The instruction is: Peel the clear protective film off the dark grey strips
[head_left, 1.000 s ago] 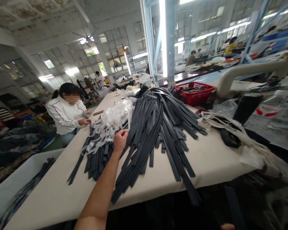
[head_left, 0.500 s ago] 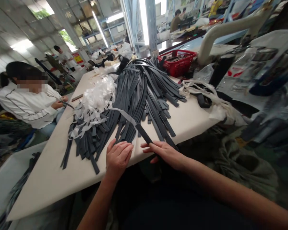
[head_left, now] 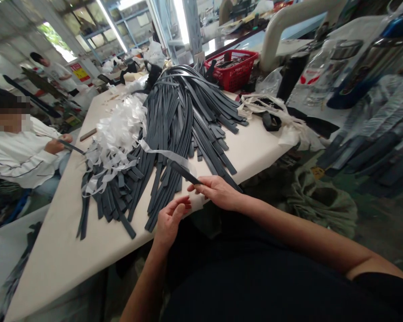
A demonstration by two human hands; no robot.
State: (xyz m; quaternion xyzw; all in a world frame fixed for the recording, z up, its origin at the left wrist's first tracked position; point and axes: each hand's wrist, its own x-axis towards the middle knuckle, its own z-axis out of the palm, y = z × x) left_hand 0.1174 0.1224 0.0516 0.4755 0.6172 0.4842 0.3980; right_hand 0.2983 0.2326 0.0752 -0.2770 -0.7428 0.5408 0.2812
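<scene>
My right hand [head_left: 218,192] is closed on a dark grey flat strip [head_left: 184,173], whose free end points up and left over the table's near edge. A translucent white tape [head_left: 164,154] runs from the white heap toward this strip; whether it is attached I cannot tell. Just left and below, my left hand [head_left: 169,219] has its palm turned inward, thumb and fingers apart, with nothing plainly in it. A pale translucent patch shows between the hands, too blurred to name. Beyond them spreads a large bundle of dark grey strips [head_left: 169,112], with a heap of white tape [head_left: 121,125] on its left.
The pale table [head_left: 53,250] slants away to the back. A red basket [head_left: 237,71] stands behind the bundle, and cream cloth scraps [head_left: 289,120] lie at right near a bottle [head_left: 315,80]. A co-worker in a white top [head_left: 23,156] sits at left, holding a strip.
My view has shifted, so the table and bundle sit further left. My left hand has turned its palm inward and come closer to my right hand, which still holds the strip, now tilted flatter.
</scene>
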